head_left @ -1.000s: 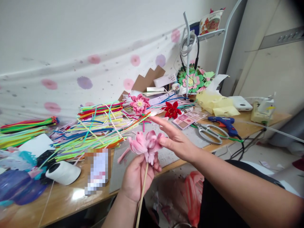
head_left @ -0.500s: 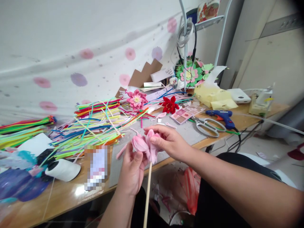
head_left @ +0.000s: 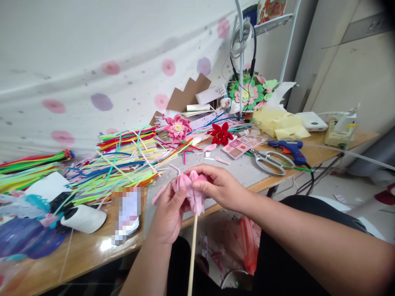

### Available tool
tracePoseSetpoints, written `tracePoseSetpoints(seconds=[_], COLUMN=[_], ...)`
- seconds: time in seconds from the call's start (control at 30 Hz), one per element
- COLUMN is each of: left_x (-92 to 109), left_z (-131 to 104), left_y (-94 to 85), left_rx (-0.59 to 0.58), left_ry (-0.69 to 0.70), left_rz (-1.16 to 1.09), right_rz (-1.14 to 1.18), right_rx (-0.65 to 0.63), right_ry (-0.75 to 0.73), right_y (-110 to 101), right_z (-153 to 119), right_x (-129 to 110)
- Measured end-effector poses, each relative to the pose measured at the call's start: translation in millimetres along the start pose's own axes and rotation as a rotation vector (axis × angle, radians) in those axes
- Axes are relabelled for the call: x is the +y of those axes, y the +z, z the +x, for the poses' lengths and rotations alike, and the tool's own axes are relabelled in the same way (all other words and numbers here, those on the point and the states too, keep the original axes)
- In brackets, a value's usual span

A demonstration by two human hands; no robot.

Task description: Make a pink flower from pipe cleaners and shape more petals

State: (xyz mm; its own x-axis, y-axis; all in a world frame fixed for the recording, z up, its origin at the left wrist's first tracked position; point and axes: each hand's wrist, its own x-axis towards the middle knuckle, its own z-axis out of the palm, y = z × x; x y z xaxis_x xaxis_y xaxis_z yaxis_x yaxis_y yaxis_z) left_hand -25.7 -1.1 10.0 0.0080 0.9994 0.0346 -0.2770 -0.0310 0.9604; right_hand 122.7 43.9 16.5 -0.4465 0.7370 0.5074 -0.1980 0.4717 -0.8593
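Observation:
A pale pink pipe-cleaner flower [head_left: 196,200] sits at the top end of a thin wooden stick [head_left: 193,255], which points down toward my lap. My left hand [head_left: 169,209] grips the flower from the left, thumb pressed on a petal. From the other side, my right hand [head_left: 217,186] closes over the flower's right petals with thumb and fingers. Parts of the petals are hidden behind my fingers. Just beyond my hands, loose pink petals [head_left: 210,147] lie on the grey mat [head_left: 247,174].
Bundles of coloured pipe cleaners [head_left: 123,160] cover the table's left side, near a white thread cone [head_left: 84,218]. Behind the mat are a pink flower [head_left: 178,128], a red flower [head_left: 220,134] and a makeup palette [head_left: 236,148]. Scissors [head_left: 270,161] and a blue glue gun [head_left: 290,149] lie at right.
Both hands have drawn closer around the pink flower, and its petals are pressed together more tightly. My left hand has shifted slightly up. The flower stays on the stick.

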Motion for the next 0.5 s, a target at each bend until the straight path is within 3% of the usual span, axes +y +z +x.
tracePoseSetpoints(seconds=[0.23, 0.37, 0.5], left_x=[-1.5, -1.8, 0.3], left_z=[3.1, 3.4, 2.6], left_y=[0.5, -0.7, 0.9], left_rx=[-0.015, -0.007, -0.013], left_ry=[-0.006, 0.018, 0.024], left_rz=[-0.007, -0.026, -0.031], right_rz=[-0.088, -0.073, -0.207], right_rx=[0.047, -0.062, -0.128], right_ry=[-0.022, -0.055, -0.086], right_y=[-0.7, -10.6, -19.0], right_z=[1.6, 0.8, 0.0], right_x=[1.1, -7.5, -15.1])
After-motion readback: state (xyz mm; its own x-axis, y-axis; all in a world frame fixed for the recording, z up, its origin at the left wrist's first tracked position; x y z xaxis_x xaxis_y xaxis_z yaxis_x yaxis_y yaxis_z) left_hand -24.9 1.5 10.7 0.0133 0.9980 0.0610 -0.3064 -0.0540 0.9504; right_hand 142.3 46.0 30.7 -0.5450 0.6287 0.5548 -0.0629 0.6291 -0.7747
